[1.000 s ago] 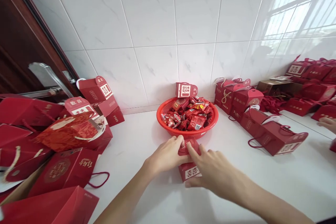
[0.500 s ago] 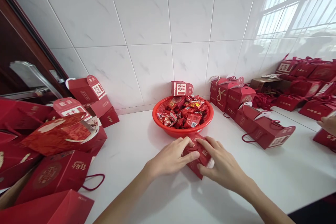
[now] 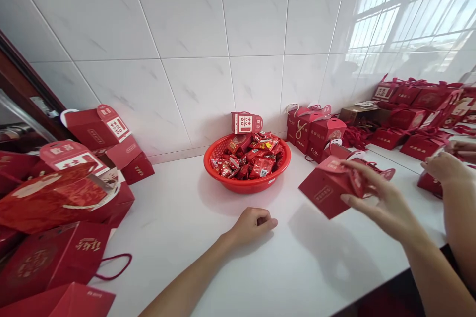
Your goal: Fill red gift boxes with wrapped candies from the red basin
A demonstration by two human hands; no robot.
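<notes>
My right hand [image 3: 379, 200] pinches a red gift box [image 3: 327, 188] by its top flap side and holds it above the white table, tilted. The box looks folded closed on top, with small gold print on its near side. My left hand [image 3: 255, 223] rests on the table in a loose curl, fingers closed, with nothing showing in it. Just beyond it stands a red plastic basket [image 3: 241, 187] heaped with red-wrapped sweets [image 3: 262, 166]. A small red box [image 3: 246, 123] with a white double-happiness panel sits at the basket's back rim.
Several red gift boxes and bags [image 3: 89, 183] crowd the left side. More red boxes [image 3: 316, 129] stand at the right by the tiled wall, with a further pile [image 3: 420, 104] beyond. At the right edge, a co-worker's hands [image 3: 448, 166] are at another red box.
My right hand has lifted the red box off the table and carried it right. My left hand has let go of it and curled on the table. The view has shifted right.
</notes>
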